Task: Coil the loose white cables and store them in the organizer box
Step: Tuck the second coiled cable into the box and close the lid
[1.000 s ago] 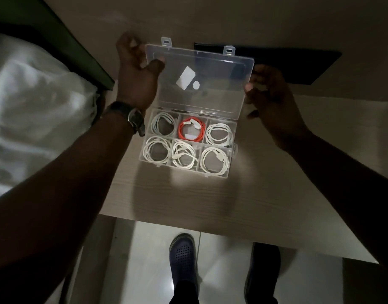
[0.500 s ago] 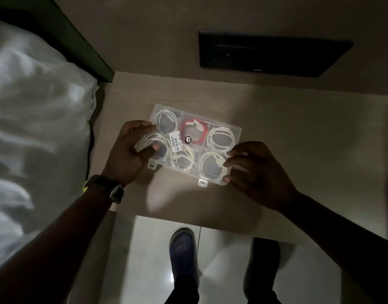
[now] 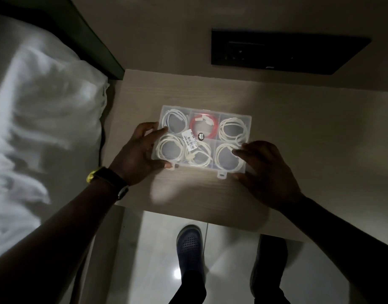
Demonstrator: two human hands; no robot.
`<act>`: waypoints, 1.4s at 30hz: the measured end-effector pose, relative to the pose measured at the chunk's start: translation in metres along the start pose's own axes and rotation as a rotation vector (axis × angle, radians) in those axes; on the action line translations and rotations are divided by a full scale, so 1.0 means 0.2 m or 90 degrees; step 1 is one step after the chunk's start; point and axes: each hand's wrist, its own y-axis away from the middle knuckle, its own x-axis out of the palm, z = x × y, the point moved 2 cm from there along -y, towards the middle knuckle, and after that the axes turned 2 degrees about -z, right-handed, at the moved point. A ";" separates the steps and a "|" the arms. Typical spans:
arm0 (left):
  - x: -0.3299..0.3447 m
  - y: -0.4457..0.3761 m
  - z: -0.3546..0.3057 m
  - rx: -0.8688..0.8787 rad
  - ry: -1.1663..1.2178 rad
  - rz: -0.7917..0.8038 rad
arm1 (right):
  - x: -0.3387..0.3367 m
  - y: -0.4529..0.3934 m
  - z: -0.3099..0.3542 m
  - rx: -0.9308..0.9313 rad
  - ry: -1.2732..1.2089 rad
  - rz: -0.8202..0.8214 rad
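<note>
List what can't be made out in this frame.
Head view:
- Front latches of clear plastic six-compartment box: left hand covers one; snapped or not, too small.
- White price sticker: text too small.
- Black rectangular wall panel: too dark.
- Right hand hides the box's front-right corner.

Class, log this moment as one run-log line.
clear organiser box, lid down, on table | left hand grips left end | right hand grips front right corner

Forearms bare. Behind the left hand (image 3: 137, 157), a watch (image 3: 110, 179) with a dark strap and a yellow glint at one side. Down below, a dark blue perforated clog (image 3: 189, 243) and dark trousers (image 3: 188, 287).
</note>
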 end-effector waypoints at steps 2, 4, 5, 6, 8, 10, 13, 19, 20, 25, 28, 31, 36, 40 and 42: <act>0.04 0.02 -0.03 0.037 -0.049 -0.027 | -0.02 0.00 -0.04 -0.026 0.038 0.016; 0.09 0.03 -0.05 0.086 -0.059 -0.049 | -0.02 -0.01 -0.06 -0.044 0.067 0.021; 0.11 0.03 -0.05 0.097 -0.058 -0.054 | -0.03 -0.02 -0.06 -0.043 0.084 0.018; 0.13 0.03 -0.05 0.107 -0.062 -0.060 | -0.03 -0.04 -0.06 -0.036 0.102 0.015; 0.15 0.02 -0.06 0.133 -0.079 -0.067 | -0.03 -0.06 -0.04 -0.017 0.129 0.012; 0.15 0.01 -0.07 0.155 -0.093 -0.072 | -0.02 -0.08 -0.03 -0.014 0.138 0.011; 0.15 0.00 -0.08 0.188 -0.127 -0.068 | -0.01 -0.07 -0.02 -0.043 0.147 -0.010; 0.17 0.00 -0.01 0.201 -0.204 -0.055 | 0.07 -0.06 -0.04 -0.104 0.181 -0.073; 0.17 -0.01 -0.01 0.206 -0.195 -0.056 | 0.07 -0.06 -0.05 -0.111 0.182 -0.070; 0.16 0.00 -0.06 0.178 -0.117 -0.064 | 0.02 -0.05 -0.07 -0.040 0.129 -0.022; 0.14 0.01 -0.10 0.082 0.089 -0.070 | -0.04 -0.02 -0.08 0.093 -0.019 -0.048; 0.15 0.00 -0.09 -0.042 0.218 -0.184 | -0.06 0.02 -0.06 0.196 -0.146 -0.125; 0.23 -0.10 -0.17 -0.261 0.409 -0.119 | -0.05 0.02 -0.16 0.493 -0.468 -0.223; 0.25 -0.27 -0.29 -0.356 0.625 -0.045 | -0.12 -0.03 -0.25 0.641 -0.672 -0.302; 0.25 -0.34 -0.33 -0.381 0.643 -0.082 | -0.16 -0.05 -0.26 0.661 -0.720 -0.312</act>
